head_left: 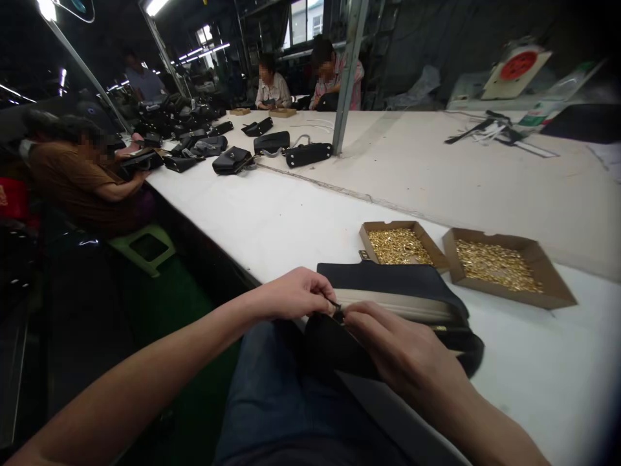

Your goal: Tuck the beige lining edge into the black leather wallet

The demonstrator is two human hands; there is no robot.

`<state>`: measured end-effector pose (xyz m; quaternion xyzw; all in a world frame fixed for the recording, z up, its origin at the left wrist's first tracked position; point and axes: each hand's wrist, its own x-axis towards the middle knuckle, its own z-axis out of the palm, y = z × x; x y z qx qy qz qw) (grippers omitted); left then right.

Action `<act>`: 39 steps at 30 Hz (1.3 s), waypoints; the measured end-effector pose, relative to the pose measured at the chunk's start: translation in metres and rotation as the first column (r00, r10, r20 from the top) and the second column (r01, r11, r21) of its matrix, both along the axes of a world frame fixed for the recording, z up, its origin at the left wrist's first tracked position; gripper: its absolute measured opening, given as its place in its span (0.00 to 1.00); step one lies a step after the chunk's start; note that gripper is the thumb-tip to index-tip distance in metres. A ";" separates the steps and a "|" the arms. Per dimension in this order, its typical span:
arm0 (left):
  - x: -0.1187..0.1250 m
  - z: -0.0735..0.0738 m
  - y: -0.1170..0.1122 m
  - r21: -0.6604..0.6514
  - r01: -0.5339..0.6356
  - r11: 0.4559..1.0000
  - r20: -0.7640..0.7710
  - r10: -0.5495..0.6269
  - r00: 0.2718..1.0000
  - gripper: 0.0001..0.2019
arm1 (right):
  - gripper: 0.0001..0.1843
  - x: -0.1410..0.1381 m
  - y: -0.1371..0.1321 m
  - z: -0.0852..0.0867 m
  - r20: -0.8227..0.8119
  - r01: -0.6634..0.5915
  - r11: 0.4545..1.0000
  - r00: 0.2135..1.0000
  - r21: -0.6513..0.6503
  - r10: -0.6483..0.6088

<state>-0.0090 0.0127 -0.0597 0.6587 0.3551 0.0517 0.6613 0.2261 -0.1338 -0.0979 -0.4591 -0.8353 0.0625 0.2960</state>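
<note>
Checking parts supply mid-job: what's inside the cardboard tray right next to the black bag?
The cardboard tray holds a heap of small, loose gold-coloured metal parts, too small to identify. The black bag covers the tray's near corner, so anything lying there cannot be seen.

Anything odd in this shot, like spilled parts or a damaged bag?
Nothing stands out. The gold metal parts lie inside the two cardboard trays, none visibly spilled on the white table, and the black handbag between the left hand and right hand looks undamaged.

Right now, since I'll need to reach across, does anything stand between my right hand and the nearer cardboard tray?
Yes: the black bag's flap lies between your right hand and the nearer cardboard tray, its far edge at the tray.
</note>
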 end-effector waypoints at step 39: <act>0.022 0.055 0.001 0.383 0.367 0.848 -0.460 -0.169 0.872 0.04 | 0.17 0.001 0.031 -0.007 -0.089 -0.045 0.994 0.995 0.098 0.054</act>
